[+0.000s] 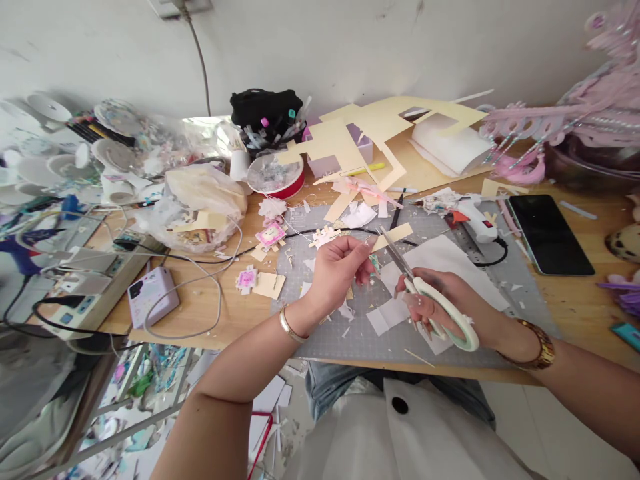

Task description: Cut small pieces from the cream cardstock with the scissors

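Note:
Between the thumb and fingers of my left hand (340, 268) is one end of a narrow cream paper strip (400, 232). My right hand (445, 300) grips a pair of white-handled scissors (423, 285), fingers through the loops. Their metal blades point up and left and meet the strip close to my left fingertips. Both hands are above a grey cutting mat (360, 343) strewn with paper scraps. White paper sheets (457, 263) lie on the mat beneath and beyond my right hand.
A glue gun (477, 221) and a black phone (551, 233) lie to the right. Cut cream card (370, 127), a red-rimmed bowl (290, 188) and a black pouch (265, 110) stand behind. On the left are a power bank (154, 297), a power strip (85, 303) and loose cables.

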Tool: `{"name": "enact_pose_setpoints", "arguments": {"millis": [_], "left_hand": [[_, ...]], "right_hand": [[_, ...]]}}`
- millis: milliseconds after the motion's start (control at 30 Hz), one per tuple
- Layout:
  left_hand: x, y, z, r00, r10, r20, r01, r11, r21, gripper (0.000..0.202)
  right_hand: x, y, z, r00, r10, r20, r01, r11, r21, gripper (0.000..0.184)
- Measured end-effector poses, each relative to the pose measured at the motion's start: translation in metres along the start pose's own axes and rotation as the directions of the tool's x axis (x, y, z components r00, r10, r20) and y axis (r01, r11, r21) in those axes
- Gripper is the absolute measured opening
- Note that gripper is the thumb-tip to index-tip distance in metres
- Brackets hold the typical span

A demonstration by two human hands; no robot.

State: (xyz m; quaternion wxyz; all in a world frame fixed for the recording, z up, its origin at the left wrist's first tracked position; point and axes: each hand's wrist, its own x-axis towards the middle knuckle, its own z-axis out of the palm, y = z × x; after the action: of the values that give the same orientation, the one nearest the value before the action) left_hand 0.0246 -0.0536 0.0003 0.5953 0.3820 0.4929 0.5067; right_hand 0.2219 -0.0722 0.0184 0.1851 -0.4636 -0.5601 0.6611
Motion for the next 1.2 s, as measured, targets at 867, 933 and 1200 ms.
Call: {"name": "enact_pose_setpoints", "arguments": {"millis": [867,933,1200], "left_hand": [[0.001,0.0,-0.001,0.999,0.008,0.038,-0.007,0.999,-0.041,0.041],[0.001,0.001,-0.001,0.999,0.008,0.037,-0.006,0.999,-0.039,0.041],[0.0,0.001,0.0,1.0,-0.001,0.024,0.001,1.0,-0.006,0.042]], "right_hand": [[0.001,0.015,0.0,0.999,-0.051,-0.003,0.051,0.999,0.004,0.031],[0.001,0.015,-0.001,0.998,-0.059,-0.001,0.059,0.998,0.003,0.029],[0.002,0.014,0.0,0.998,-0.05,-0.027,0.049,0.998,-0.046,0.029]]}}
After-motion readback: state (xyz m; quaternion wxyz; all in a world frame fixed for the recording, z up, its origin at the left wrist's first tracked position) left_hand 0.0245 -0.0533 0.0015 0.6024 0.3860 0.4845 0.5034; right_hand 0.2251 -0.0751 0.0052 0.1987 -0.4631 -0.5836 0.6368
